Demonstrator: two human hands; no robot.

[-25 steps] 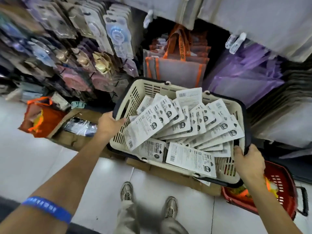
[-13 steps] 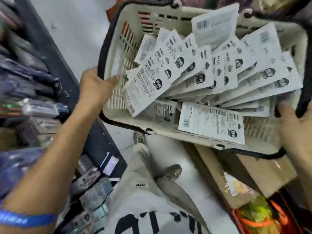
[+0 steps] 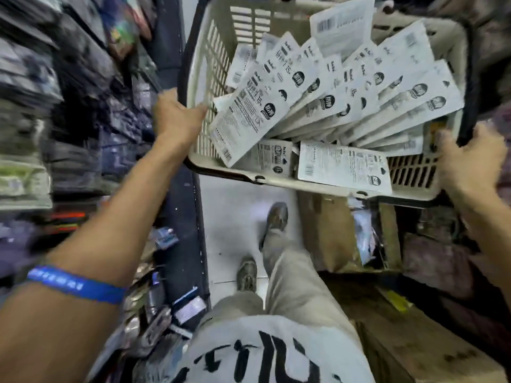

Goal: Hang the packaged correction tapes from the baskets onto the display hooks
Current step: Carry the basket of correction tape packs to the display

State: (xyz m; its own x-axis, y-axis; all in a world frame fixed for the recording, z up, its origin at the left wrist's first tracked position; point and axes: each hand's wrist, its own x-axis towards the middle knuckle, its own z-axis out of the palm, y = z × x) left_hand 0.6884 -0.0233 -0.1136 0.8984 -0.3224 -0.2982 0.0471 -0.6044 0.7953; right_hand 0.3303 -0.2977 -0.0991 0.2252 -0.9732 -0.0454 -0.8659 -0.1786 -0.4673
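Now the person has turned away from the far wall of hooks, and the floor (image 3: 235, 217) and both shoes show below the carried load; a second ago the basket sat low by the cartons. My guess is it is being brought to another display, so no hanging has begun. The left hand (image 3: 177, 120) is closed over the near-left rim of the cream basket (image 3: 210, 73); the right hand (image 3: 467, 164) grips its right edge and dark handle. The packaged correction tapes (image 3: 345, 95) lie fanned inside. The left shelves (image 3: 55, 106) are blurred; no hooks can be made out.
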